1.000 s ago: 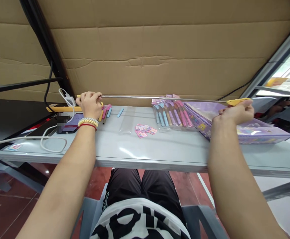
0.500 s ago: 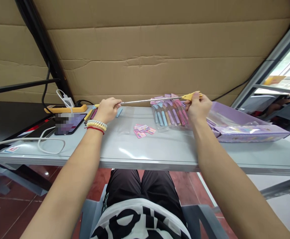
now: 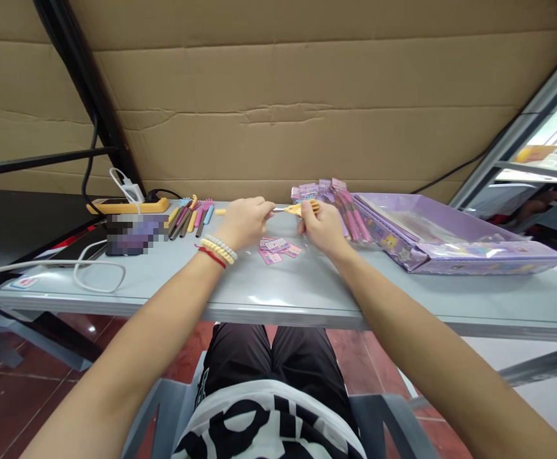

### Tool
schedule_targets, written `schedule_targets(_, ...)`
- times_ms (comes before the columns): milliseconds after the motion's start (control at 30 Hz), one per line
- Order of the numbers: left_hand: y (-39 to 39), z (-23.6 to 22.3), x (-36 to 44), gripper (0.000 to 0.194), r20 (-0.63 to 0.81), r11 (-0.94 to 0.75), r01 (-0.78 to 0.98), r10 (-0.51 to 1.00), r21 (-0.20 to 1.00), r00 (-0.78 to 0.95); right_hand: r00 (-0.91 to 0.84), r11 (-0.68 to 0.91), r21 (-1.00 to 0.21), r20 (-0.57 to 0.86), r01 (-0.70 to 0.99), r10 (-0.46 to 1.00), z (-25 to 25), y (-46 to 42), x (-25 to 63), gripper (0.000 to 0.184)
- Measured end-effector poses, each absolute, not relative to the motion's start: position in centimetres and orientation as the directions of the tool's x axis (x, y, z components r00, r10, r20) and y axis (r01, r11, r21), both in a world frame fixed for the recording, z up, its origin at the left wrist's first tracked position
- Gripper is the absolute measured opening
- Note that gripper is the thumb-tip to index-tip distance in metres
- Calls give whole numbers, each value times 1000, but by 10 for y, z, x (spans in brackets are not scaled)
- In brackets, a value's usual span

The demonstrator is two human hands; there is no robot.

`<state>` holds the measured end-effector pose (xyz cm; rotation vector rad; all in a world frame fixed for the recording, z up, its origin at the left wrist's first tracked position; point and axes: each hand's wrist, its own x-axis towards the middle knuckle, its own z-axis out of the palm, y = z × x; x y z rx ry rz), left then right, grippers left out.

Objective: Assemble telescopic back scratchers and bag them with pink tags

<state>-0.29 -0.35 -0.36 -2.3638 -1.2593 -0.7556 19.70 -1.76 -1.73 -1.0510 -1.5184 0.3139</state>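
Observation:
Both hands hold a yellow telescopic back scratcher (image 3: 294, 209) level above the table. My left hand (image 3: 244, 223) is closed around its handle, whose yellow end sticks out to the left. My right hand (image 3: 324, 225) pinches the claw-shaped head. Only a short piece of metal rod shows between the hands. Small pink and purple printed cards (image 3: 277, 246) lie on the table just below. Several loose back scratchers (image 3: 193, 220) in mixed colours lie left of my left hand. Bagged pink and purple back scratchers (image 3: 352, 213) lie behind and right of my right hand, which partly hides them.
An open purple box (image 3: 489, 260) with clear plastic inside stands at the right. On the left are a phone (image 3: 134, 237), a yellow power strip (image 3: 150, 206) and a looped white cable (image 3: 115, 291). A cardboard wall (image 3: 278, 146) stands behind the grey table (image 3: 278, 290).
My hands have come together, the left moving right and the right moving left. The back scratcher's long bare rod has collapsed to a short piece.

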Motion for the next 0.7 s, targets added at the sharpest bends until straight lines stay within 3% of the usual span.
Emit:
schedule_targets(467,-3,-15,3,29,594,-547,837,677,8,436,-16,554,-663,634,503,773,-31,-10,190,55)
schedule_targets(700,11,-7,-16,32,607,-511,859,689,20,396,201,539,-685,690,490,695,-17,-6,205,57)
